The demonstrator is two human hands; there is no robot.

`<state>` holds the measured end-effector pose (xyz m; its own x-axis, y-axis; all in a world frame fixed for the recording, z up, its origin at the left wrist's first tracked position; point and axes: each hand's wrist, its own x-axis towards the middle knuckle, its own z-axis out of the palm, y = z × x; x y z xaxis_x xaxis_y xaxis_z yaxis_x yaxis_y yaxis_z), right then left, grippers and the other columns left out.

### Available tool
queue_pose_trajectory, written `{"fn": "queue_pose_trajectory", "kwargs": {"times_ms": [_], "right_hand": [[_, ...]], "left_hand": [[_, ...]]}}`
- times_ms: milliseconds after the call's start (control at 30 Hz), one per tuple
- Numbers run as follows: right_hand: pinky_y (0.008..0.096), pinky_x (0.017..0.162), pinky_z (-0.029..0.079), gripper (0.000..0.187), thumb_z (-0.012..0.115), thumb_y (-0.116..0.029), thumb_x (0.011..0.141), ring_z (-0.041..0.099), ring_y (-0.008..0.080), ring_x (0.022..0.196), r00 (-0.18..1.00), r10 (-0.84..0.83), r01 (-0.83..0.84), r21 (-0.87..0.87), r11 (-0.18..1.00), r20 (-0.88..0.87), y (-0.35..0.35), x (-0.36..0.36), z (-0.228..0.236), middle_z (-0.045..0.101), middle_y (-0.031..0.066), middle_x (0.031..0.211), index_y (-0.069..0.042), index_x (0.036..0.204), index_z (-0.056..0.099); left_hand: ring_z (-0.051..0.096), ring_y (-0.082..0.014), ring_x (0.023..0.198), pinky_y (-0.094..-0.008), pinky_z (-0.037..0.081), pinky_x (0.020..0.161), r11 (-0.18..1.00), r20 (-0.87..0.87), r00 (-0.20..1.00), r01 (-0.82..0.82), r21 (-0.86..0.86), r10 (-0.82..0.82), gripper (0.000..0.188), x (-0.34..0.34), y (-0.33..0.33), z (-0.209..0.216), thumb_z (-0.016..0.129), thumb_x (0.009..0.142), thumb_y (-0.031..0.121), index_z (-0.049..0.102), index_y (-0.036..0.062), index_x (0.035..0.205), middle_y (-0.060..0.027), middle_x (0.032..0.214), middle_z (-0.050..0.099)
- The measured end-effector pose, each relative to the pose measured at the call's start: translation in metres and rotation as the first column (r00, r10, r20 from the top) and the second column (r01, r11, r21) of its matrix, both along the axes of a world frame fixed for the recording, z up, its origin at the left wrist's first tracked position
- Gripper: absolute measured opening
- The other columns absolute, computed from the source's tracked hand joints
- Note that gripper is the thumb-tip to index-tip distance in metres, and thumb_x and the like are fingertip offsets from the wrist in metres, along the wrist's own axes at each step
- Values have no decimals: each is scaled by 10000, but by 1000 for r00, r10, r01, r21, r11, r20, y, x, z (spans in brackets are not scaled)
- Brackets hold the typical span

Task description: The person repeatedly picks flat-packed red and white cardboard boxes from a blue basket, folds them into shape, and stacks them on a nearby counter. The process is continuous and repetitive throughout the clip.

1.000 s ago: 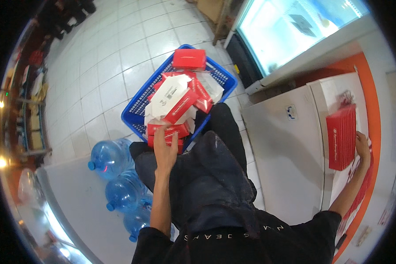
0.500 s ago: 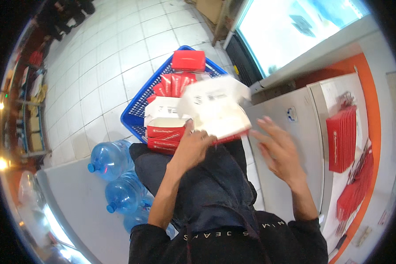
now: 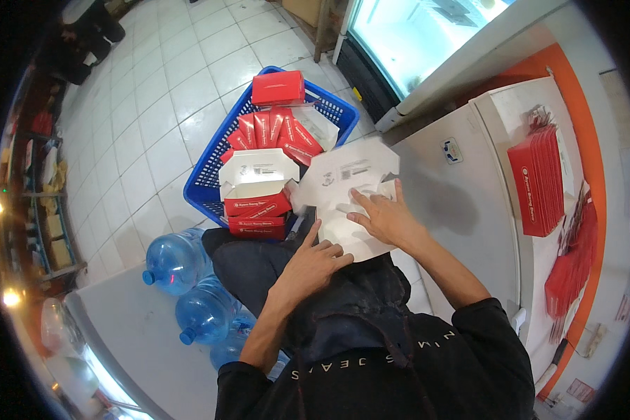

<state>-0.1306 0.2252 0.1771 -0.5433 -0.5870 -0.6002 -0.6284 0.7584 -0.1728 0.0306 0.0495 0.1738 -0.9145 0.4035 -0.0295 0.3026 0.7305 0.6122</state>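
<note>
A white carton blank (image 3: 353, 171), its printed face partly folded up, lies over my lap at the basket's near right side. My right hand (image 3: 387, 219) rests on its inner face with the fingers spread. At the carton's lower left edge is my left hand (image 3: 315, 264), index finger stretched out and the other fingers bent; its thumb is hard to make out. To the left stands a folded red-and-white box (image 3: 259, 171) with a raised lid, above stacked red boxes (image 3: 257, 225). They sit at the near end of a blue plastic basket (image 3: 204, 168).
Farther in the basket are several red boxes (image 3: 276, 129) and one upright red box (image 3: 278, 89). Blue water jugs (image 3: 178, 260) stand at my left. On the right, a white cabinet (image 3: 441, 203) holds stacked flat red cartons (image 3: 537, 182); a lit glass-door fridge (image 3: 406, 42) is beyond.
My right hand has come left onto the carton. The carton has opened out flatter and shifted nearer to me; my left hand has moved down along its edge.
</note>
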Motion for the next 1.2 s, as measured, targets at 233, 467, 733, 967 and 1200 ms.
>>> {"fn": "queue_pose_trajectory", "kwargs": {"times_ms": [233, 467, 733, 967, 1200], "right_hand": [[773, 1123, 247, 579, 462, -533, 1062, 656, 393, 1179, 917, 137, -238, -239, 942, -374, -4, 3, -50, 626, 208, 1334, -247, 1564, 461], [794, 1118, 240, 611, 477, -531, 1055, 699, 375, 1082, 906, 155, -223, -134, 965, -395, -25, -1, -49, 677, 222, 1164, -281, 1607, 395], [755, 1177, 155, 684, 487, -540, 1060, 737, 333, 935, 957, 254, -214, 253, 943, -136, -56, -23, -66, 745, 158, 930, -299, 1660, 262], [746, 1195, 109, 640, 447, -589, 1055, 644, 400, 1185, 905, 319, -260, 227, 939, -282, -67, -20, -93, 697, 201, 1164, -214, 1575, 459], [710, 1206, 179, 643, 521, -608, 1021, 528, 446, 1363, 974, 228, -213, -348, 913, 2, 13, 9, -45, 627, 222, 1365, -170, 1491, 559]], "left_hand": [[679, -219, 1085, -525, 278, 1277, 990, -25, 990, 139, 30, -138, 400, -4, 14, -5, 624, 830, 19, 632, 182, 1195, -26, 1042, 664], [686, -242, 1079, -519, 355, 1225, 1000, -177, 984, 2, -14, -4, 400, -5, 1, -14, 693, 815, 101, 637, 196, 1200, -38, 1054, 692], [705, -249, 1056, -532, 373, 1211, 984, -14, 987, 161, -75, -162, 348, -10, 3, -32, 690, 826, 135, 656, 176, 1170, -52, 964, 713], [691, -326, 1095, -509, 378, 1207, 990, -279, 950, -141, 20, 141, 431, 4, -1, -38, 820, 806, 273, 666, 139, 1185, -96, 1115, 688], [692, -307, 1151, -355, 588, 896, 294, 653, 558, -828, 478, 511, 514, 15, -3, -49, 881, 856, 282, 656, 16, 1234, -218, 1401, 583]]}}
